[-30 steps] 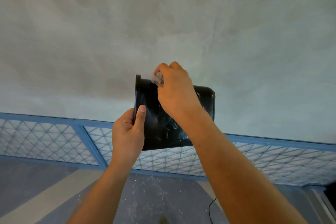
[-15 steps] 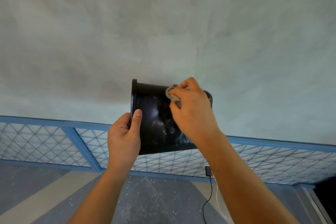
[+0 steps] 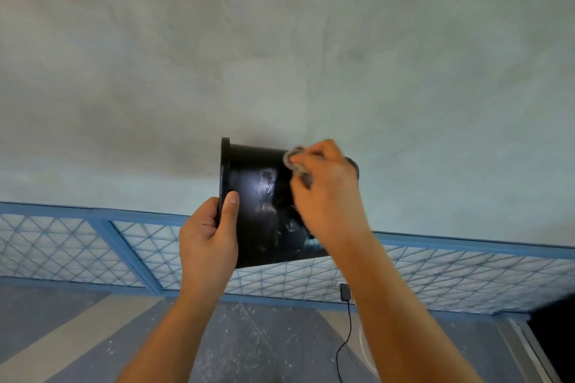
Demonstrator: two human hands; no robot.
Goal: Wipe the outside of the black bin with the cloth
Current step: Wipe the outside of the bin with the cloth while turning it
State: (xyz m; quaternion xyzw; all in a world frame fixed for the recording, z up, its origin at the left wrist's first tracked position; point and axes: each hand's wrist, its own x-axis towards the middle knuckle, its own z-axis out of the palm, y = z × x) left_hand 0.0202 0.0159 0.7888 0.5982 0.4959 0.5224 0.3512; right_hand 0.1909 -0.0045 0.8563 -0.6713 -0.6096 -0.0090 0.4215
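I hold a glossy black bin (image 3: 261,199) up in the air, lying on its side with its rim toward the left. My left hand (image 3: 208,242) grips the rim at the lower left, thumb on the outside wall. My right hand (image 3: 326,193) presses a small crumpled grey cloth (image 3: 295,162) against the upper right part of the bin's outer wall. Wet smears shine on the wall between my hands. The bin's base end is mostly hidden behind my right hand.
Behind the bin is a pale grey-green plaster wall (image 3: 280,40) with a blue-framed lattice panel (image 3: 93,246) along its foot. A black charger and cable (image 3: 344,292) hang at the panel's base. The floor (image 3: 249,345) is grey with a pale stripe. A dark object (image 3: 557,342) sits at the right edge.
My right hand with the cloth has slid rightward along the bin's wall, from near the rim toward the base end. My left hand keeps its grip on the rim.
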